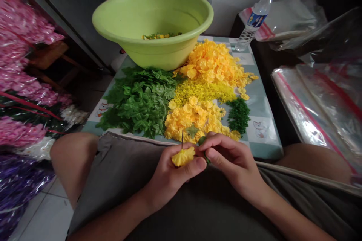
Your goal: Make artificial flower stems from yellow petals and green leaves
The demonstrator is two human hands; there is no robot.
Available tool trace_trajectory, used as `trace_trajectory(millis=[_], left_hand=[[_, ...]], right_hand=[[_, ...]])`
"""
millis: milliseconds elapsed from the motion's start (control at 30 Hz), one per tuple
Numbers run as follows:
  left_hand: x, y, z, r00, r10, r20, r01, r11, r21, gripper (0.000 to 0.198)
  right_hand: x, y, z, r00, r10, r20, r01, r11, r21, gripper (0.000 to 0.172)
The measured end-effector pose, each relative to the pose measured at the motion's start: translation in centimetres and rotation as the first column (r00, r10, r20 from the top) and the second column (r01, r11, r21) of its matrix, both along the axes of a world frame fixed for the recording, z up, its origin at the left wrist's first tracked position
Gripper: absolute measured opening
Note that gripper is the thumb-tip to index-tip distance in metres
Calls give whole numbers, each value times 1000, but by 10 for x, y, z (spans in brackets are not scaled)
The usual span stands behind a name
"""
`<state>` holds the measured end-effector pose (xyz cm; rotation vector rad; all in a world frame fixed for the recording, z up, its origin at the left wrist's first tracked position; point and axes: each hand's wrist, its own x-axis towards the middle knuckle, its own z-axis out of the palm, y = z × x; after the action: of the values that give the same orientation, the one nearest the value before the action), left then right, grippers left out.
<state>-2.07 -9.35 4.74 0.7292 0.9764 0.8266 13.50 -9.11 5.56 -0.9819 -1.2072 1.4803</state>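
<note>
A yellow artificial flower (183,156) rests in the left hand (166,184), near piled leaves (138,101).

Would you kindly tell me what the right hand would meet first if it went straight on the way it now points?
Probably the yellow artificial flower held in the left hand, just ahead of the right hand, though depth is hard to judge here.

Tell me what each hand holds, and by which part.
Left hand: a yellow flower, by its lower edge; right hand: a green leaf, pinched at its middle.

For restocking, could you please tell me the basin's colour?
The basin is lime green; head view.
</note>
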Motion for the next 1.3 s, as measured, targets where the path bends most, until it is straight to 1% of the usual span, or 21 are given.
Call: trace_trajectory(millis=[100,300,500,667,800,933,1033,1100,1200,1233,1300], left_hand=[[2,1,2,999,31,-34,-33,998,-51,35],[2,5,6,998,-52,-35,50,998,-47,42],[2,7,5,997,-77,-2,77,996,-37,39],[0,8,5,989,-110,95,112,994,-18,33],[0,8,2,988,-69,136,77,996,-52,29],[-1,6,-2,991,-31,127,42,996,-85,26],[-3,5,-4,996,5,92,6,992,-124,32],[-4,4,-4,997,8,79,2,992,-124,34],[-4,3,-4,996,-27,90,37,993,-110,31],[-4,2,-4,996,-24,86,34,992,-121,30],[-4,1,-3,998,27,54,-18,987,-157,35]], right_hand=[[1,1,2,997,16,78,-22,996,87,10],[1,0,4,990,-2,144,-31,975,222,14],[1,0,3,985,-10,173,-35,965,259,17],[2,0,2,979,-7,203,-54,954,295,18],[2,1,1,972,-16,233,-68,935,348,18],[3,1,1,964,-28,265,-80,918,388,18],[3,1,2,955,-38,294,-96,899,426,18],[3,1,2,948,-39,315,-110,891,441,19],[4,0,1,944,-36,327,-119,889,442,20],[4,0,1,944,-34,328,-120,892,436,20],[4,0,1,947,-29,321,-114,901,419,18]])
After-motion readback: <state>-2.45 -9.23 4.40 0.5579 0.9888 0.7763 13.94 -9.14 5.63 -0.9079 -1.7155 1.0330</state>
